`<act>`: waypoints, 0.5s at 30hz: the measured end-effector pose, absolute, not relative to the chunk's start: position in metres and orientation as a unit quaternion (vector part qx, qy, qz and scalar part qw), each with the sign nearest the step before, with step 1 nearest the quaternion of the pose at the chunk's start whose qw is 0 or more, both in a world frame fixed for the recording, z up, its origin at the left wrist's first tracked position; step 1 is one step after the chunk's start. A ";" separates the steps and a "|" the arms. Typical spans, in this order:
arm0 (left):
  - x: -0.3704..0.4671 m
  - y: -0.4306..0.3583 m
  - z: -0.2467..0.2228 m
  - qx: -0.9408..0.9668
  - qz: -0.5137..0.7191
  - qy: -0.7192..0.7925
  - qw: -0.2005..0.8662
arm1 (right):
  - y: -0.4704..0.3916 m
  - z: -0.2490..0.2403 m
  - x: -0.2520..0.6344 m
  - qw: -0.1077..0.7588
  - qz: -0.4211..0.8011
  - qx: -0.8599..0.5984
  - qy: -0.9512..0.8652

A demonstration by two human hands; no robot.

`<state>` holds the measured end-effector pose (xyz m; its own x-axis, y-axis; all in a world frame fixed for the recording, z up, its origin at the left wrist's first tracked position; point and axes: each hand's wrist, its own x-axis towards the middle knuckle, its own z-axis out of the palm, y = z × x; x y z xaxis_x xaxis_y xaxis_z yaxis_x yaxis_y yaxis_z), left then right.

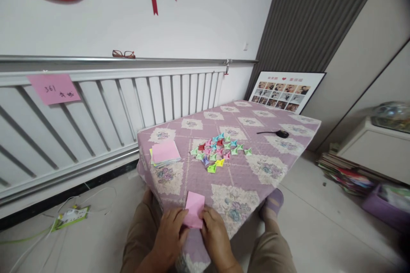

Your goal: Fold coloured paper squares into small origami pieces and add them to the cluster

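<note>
A folded piece of pink paper (194,210) lies near the table's close corner, between my two hands. My left hand (172,230) grips its left edge with fingers bent. On the opposite edge, my right hand (214,231) pinches the paper between thumb and fingers. Farther in, several small folded paper pieces (212,168) in green, pink, blue, red, yellow and purple stand grouped together. To their left is a stack of square paper sheets (165,152) with pink on top.
A patterned purple cloth (198,179) covers the table. A black object with a thin cord (282,134) lies toward the right. Beyond the left edge stands a white radiator (112,111); a photo board (286,91) leans at the far end. A power strip (71,217) rests on the floor.
</note>
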<state>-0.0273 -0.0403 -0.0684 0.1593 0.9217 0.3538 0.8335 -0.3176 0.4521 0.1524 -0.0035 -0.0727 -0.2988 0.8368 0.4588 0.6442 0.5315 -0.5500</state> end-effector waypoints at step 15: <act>-0.032 0.007 -0.041 0.710 0.131 0.663 0.196 | -0.003 -0.052 0.154 0.357 0.111 -0.502 -0.780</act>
